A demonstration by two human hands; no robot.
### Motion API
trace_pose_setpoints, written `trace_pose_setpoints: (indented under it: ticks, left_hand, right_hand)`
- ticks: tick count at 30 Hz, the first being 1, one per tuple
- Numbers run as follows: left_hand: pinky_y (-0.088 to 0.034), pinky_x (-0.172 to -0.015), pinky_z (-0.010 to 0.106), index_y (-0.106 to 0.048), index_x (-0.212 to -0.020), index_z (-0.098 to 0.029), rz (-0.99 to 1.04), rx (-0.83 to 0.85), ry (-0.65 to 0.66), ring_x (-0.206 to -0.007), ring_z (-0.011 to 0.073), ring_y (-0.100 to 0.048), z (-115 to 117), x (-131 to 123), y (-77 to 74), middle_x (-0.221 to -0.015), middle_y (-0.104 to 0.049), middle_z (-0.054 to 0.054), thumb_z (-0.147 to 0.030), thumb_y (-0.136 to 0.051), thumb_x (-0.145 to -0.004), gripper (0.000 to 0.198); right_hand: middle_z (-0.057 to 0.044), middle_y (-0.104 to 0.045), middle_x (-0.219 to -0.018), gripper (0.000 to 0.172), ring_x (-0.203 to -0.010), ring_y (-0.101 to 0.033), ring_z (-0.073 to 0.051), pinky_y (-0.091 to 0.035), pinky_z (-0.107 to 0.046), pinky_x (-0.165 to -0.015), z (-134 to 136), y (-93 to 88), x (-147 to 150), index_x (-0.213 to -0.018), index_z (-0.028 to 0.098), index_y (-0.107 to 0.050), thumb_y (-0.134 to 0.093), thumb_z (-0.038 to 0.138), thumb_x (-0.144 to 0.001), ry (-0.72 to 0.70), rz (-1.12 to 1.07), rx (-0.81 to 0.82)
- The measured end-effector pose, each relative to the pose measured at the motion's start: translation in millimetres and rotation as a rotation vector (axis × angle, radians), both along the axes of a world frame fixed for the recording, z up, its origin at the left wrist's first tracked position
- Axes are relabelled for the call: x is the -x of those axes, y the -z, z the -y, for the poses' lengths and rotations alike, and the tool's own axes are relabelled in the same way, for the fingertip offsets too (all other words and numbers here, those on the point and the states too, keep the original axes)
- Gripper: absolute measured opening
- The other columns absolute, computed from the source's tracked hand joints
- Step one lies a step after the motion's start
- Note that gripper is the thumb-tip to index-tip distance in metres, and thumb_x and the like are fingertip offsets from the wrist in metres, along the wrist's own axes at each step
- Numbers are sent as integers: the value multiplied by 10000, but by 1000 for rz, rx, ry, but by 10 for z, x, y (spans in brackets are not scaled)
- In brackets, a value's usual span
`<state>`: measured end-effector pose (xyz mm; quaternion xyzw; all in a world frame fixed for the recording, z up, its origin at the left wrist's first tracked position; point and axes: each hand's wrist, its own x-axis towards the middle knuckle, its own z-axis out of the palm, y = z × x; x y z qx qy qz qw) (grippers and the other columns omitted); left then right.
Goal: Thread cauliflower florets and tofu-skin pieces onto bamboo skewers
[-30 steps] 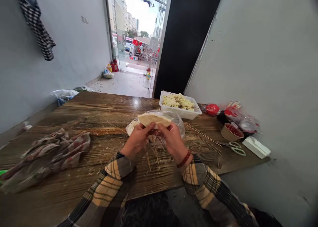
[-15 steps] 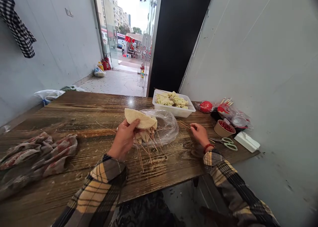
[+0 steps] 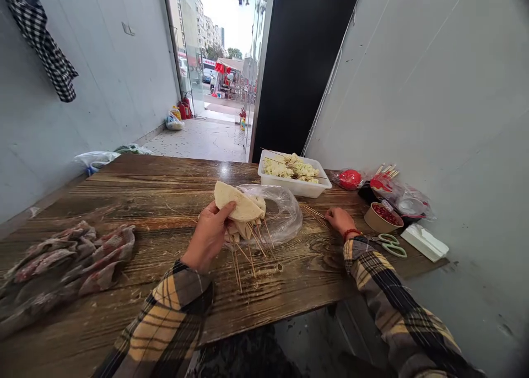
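Observation:
My left hand [image 3: 209, 236] is closed on a folded pale flatbread [image 3: 237, 203] with several thin bamboo skewers [image 3: 248, 248] poking out below it, held just above the wooden table [image 3: 157, 201]. A clear plastic bag [image 3: 283, 212] lies right behind the flatbread. My right hand [image 3: 339, 220] rests on the table to the right, its fingers curled at a small pile of loose skewers [image 3: 314, 214]. Whether it grips one I cannot make out.
A white tray of skewered food [image 3: 294, 174] stands at the back. To the right are a red-lidded item [image 3: 350, 178], a paper bowl of red bits [image 3: 383, 217], scissors [image 3: 390, 244] and a white box [image 3: 425, 242]. A crumpled patterned cloth [image 3: 70, 259] lies far left.
My right hand has let go of the flatbread and moved right to the loose skewers on the table. My left hand alone keeps holding the flatbread and its skewers.

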<state>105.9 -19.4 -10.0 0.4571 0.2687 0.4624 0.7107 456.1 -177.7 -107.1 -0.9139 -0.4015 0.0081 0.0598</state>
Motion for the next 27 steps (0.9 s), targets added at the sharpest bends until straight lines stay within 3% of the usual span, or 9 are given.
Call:
trace_pose_setpoints:
  ticks: [4,11,17,20,23,27]
  left_hand:
    - [-386,-476,193,-657,-849,-126,10,5,-2,-573,104,-560,11,0,-4,-739,-682,12,-284,-826,-533,392]
    - [-425,-512,206,-653,-857,-132,52,-5,2,-574,112,-576,-3,12,81,-725,-685,14,-292,-794,-574,354]
    - [-468,-585,254,-664,-866,-133,73,-12,33,-607,139,-605,-6,7,159,-774,-705,47,-336,-798,-575,379]
    - [-466,-600,259,-664,-865,-135,88,-8,22,-625,142,-604,2,13,168,-776,-701,44,-340,-797,-574,380]
    - [-396,-506,223,-661,-838,-134,56,-8,-9,-573,116,-560,2,27,172,-739,-686,30,-342,-787,-579,356]
    - [-341,-456,204,-654,-843,-128,52,-4,-12,-552,104,-542,-5,30,185,-732,-682,27,-349,-781,-578,367]
  right_hand:
    - [-71,-643,-1046,258,-969,-602,-190,-462,-400,-877,-26,-1,37,-997,136,-628,-513,356,-929,-23,75,104]
    - [-248,-595,-1094,294,-1032,-591,-281,-439,-374,-814,10,76,194,-1080,34,-589,-352,125,-932,-63,211,147]
    - [-162,-651,-1008,252,-923,-640,-251,-432,-323,-722,77,36,52,-970,142,-626,-419,281,-932,-138,165,185]
    - [-126,-681,-914,227,-861,-656,-216,-419,-285,-691,47,5,-26,-836,169,-646,-448,251,-911,-192,128,201]
    - [-152,-682,-849,220,-810,-663,-221,-416,-294,-675,22,21,-10,-772,158,-653,-467,195,-883,-205,133,182]
    - [-208,-663,-891,244,-817,-659,-270,-431,-353,-685,96,28,48,-881,120,-639,-409,197,-900,-116,194,94]
